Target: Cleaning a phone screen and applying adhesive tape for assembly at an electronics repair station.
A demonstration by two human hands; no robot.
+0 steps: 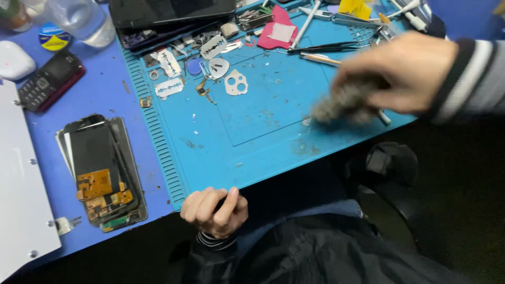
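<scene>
- Head view: the right hand (407,73) is sweeping a blurred grey bristly brush (342,105) over the near right part of the blue silicone work mat (252,131); its fingers are curling down around the brush, though motion blur is making the exact grip hard to tell
- The brush tip is touching the mat close to its front edge, just beside a white stick-like tool (384,117) that is poking out under the hand
- The left hand (214,210) is resting at the mat's near edge, fingers folded into a loose fist with the thumb pressing against the forefinger; whether it is pinching anything small cannot be told
- Judging by the mat, the cleaning looks partly done: the middle is looking fairly bare, while specks and smudges are still showing near the front edge and small silver metal plates (221,68) are still lying toward the back
- A stack of black phone screens with orange flex cables (102,173) is lying on the blue tabletop (105,94) left of the mat, well apart from both hands
- A dark red keypad phone (50,81) and a clear plastic bottle (84,21) are sitting at the far left, and black tweezers (321,48) are lying at the mat's back
- Below the table edge the room is showing dark, with dark clothing over the person's lap
</scene>
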